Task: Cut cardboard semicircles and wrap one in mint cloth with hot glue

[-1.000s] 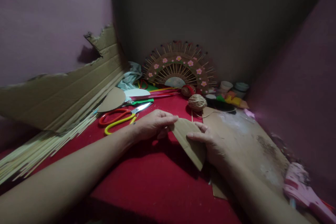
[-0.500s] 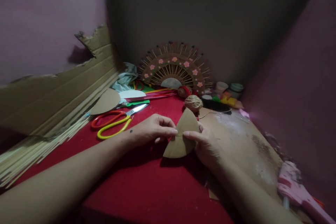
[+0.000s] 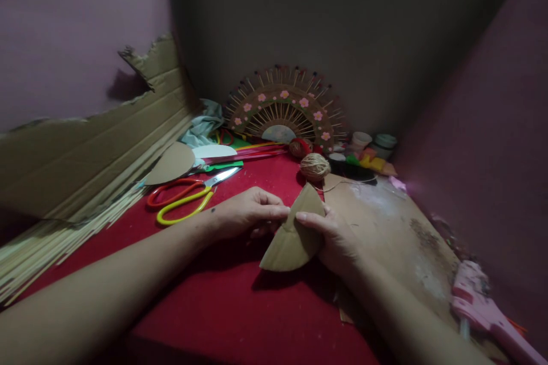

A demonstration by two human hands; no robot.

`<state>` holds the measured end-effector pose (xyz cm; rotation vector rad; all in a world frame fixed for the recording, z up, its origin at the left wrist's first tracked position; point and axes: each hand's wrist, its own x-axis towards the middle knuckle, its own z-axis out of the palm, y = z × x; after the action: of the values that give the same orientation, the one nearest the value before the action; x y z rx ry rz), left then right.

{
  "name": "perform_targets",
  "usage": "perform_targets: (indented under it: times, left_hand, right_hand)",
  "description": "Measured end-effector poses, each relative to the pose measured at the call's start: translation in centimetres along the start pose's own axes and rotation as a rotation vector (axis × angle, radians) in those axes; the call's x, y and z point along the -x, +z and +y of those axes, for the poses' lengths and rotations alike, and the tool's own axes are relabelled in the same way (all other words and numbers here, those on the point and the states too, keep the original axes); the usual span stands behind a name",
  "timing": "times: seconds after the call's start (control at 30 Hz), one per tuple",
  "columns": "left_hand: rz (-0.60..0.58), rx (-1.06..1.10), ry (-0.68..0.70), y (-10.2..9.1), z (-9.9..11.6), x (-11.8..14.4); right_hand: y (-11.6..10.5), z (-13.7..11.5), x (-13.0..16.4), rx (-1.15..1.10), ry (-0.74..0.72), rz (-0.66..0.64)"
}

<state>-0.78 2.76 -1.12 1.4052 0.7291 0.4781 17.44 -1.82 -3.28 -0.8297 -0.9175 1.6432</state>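
Note:
A curved piece of brown cardboard [image 3: 286, 248], roughly a half circle with a crease across its middle, is held tilted above the red surface. My right hand [image 3: 336, 234] grips it from the right, thumb flat on its face and fingers hidden behind. On the other side, my left hand [image 3: 257, 214] pinches its left edge near the crease between thumb and fingers. Scissors [image 3: 188, 197] with one red and one yellow handle lie left of my left hand. A ball of twine [image 3: 315, 166] sits just beyond the cardboard.
A flower-painted stick fan [image 3: 282, 102] leans at the back wall. Thin sticks [image 3: 81, 239] and torn cardboard [image 3: 94, 142] line the left. A stained board [image 3: 394, 228] lies at right, with a pink glue gun [image 3: 483, 308] near its edge. Paint pots [image 3: 383, 145] stand behind.
The cardboard piece has turned and slid slightly lower, its lower corner swinging down and left. My left fingers have shifted up along its edge relative to the crease.

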Motion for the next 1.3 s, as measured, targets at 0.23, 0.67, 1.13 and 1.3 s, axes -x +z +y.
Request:
perform_targets:
  times: [0.23,0.67,1.13,1.3]
  left_hand:
    - [-0.109,0.038,-0.025,0.1,-0.5,-0.2]
    - [-0.120,0.053,-0.058,0.6,-0.4,-0.1]
    - [-0.031,0.064,-0.021,1.4,-0.4,-0.3]
    - [0.009,0.110,-0.018,1.2,-0.6,-0.5]
  right_hand:
    - [0.1,-0.1,0.3,-0.011,0.078,-0.058]
    - [0.7,-0.4,0.6,0.017,0.097,-0.041]
    - [0.8,-0.4,0.5,-0.006,0.088,0.004]
    - [0.8,-0.1,0.3,-0.014,0.000,0.094]
